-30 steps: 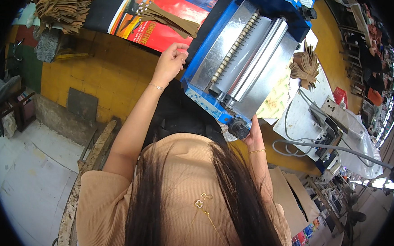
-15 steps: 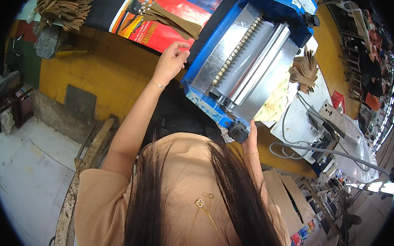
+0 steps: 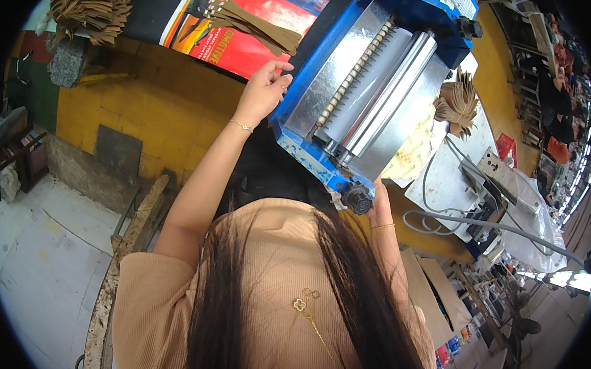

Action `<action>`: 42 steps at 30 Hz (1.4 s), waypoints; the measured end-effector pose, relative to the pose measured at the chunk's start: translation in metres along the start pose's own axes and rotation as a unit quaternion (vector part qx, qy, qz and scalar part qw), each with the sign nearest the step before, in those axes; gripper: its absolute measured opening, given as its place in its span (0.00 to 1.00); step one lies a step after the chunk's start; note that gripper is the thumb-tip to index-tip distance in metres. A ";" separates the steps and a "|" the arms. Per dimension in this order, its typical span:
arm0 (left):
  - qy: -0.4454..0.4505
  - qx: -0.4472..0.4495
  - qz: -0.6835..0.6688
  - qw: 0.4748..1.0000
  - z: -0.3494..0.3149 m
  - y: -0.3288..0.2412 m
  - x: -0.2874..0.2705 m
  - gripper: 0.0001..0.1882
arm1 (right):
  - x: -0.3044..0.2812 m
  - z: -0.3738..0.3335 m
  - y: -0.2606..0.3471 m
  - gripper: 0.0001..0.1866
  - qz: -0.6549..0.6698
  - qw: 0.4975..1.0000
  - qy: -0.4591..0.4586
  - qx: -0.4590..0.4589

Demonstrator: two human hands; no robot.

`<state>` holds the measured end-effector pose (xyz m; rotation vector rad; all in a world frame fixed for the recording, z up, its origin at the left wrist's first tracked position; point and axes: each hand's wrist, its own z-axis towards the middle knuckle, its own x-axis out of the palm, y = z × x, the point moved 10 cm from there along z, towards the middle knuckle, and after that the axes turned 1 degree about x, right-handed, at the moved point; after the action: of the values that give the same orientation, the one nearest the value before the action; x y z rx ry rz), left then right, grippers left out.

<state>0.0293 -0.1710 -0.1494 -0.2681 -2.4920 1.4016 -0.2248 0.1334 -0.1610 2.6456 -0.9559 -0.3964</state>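
Observation:
A blue-framed roller machine [image 3: 304,159] stands in front of me, with shiny metal rollers [image 3: 392,96] and a row of thin pointed guides [image 3: 356,76] across its metal bed. Just off its left edge is my left hand [image 3: 264,91], fingers loosely bent and apart, nothing visible in them. Beyond that hand, a small bundle of brown strips [image 3: 254,25] lies on a red and blue printed sheet [image 3: 239,56]. My right hand [image 3: 380,203] is beside the black knob [image 3: 358,198] at the machine's near right corner; its fingers are mostly hidden behind the machine.
A large pile of brown strips [image 3: 93,3] sits at the far left, above a grey stone block [image 3: 68,62]. Right of the machine, another strip bundle [image 3: 457,103] rests on a white table [image 3: 437,186]. A grey cable [image 3: 496,227] loops there.
My left hand has shifted slightly right, closer to the machine's edge. The bundle on the printed sheet stays in place, and my right hand remains by the knob.

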 end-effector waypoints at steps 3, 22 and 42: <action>0.001 -0.010 0.016 1.000 -0.001 0.004 0.002 0.11 | 0.007 -0.010 0.008 0.26 0.001 1.000 0.016 -0.025; 0.012 0.007 0.035 0.999 -0.004 0.002 0.004 0.12 | 0.012 -0.021 0.006 0.23 0.059 0.997 -0.005 -0.043; 0.024 0.020 0.050 0.998 -0.005 0.003 0.008 0.12 | 0.024 -0.030 0.012 0.25 0.107 0.992 0.010 -0.068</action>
<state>0.0237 -0.1628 -0.1486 -0.4184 -2.4392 1.4644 -0.2037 0.1140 -0.1330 2.3910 -1.1507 -0.3698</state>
